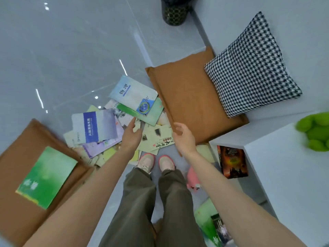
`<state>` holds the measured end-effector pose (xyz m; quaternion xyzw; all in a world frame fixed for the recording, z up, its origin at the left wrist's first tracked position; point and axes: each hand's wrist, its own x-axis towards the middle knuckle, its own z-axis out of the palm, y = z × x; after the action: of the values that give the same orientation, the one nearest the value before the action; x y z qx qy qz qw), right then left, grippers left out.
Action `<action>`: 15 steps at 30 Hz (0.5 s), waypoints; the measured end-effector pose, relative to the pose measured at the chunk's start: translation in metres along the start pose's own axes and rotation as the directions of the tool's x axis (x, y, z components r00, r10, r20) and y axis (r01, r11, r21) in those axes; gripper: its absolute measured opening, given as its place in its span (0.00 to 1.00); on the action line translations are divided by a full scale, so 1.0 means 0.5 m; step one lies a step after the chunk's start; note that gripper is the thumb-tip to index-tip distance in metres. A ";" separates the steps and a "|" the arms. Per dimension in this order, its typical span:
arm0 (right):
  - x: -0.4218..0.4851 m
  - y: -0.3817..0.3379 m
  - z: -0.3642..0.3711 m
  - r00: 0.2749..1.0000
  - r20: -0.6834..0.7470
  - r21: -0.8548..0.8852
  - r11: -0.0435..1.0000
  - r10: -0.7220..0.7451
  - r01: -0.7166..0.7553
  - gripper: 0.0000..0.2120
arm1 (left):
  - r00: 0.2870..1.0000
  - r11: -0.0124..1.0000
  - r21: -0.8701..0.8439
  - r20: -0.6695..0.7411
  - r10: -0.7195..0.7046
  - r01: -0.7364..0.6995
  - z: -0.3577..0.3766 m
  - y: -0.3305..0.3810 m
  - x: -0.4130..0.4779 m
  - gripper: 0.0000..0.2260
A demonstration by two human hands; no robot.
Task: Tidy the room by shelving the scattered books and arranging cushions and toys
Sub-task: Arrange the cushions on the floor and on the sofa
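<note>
A pile of scattered books (160, 138) lies on the grey floor in front of my feet, topped by a blue-and-white book (95, 126), a pale blue book (132, 94) and a green book (153, 114). My left hand (131, 135) hovers over the pile with straight fingers pointing at the green book. My right hand (183, 137) curls its fingers round the near edge of a brown cushion (188, 102), which leans tilted against the white bench (302, 50). A black-and-white houndstooth cushion (252, 68) lies on that bench, overlapping the brown one.
A second brown cushion (21, 202) lies at left with a green book (46, 177) on it. A white shelf unit (293, 175) at right holds a dark orange book (233, 162) and a green plush toy (315, 131). A pink toy (193, 178) lies by my right foot. A dark patterned pot (175, 14) stands beyond.
</note>
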<state>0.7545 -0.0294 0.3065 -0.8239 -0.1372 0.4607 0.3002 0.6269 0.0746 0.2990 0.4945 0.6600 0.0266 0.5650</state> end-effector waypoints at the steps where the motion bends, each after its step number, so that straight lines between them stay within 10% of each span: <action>1: -0.017 -0.025 0.006 0.999 0.034 -0.021 0.999 -0.031 0.032 0.18 | 1.000 1.000 -0.030 -0.011 -0.008 0.007 -0.027 -0.001 -0.022 0.23; 15: -0.159 -0.223 0.176 0.839 0.500 -0.327 0.849 -0.216 0.414 0.18 | 0.895 0.859 -0.494 -0.313 -0.318 0.133 -0.283 -0.135 -0.216 0.23</action>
<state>0.6434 0.0503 0.3946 -0.7061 -0.4355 0.5383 0.1484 0.4616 0.0404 0.3875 0.2490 0.7864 0.2108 0.5245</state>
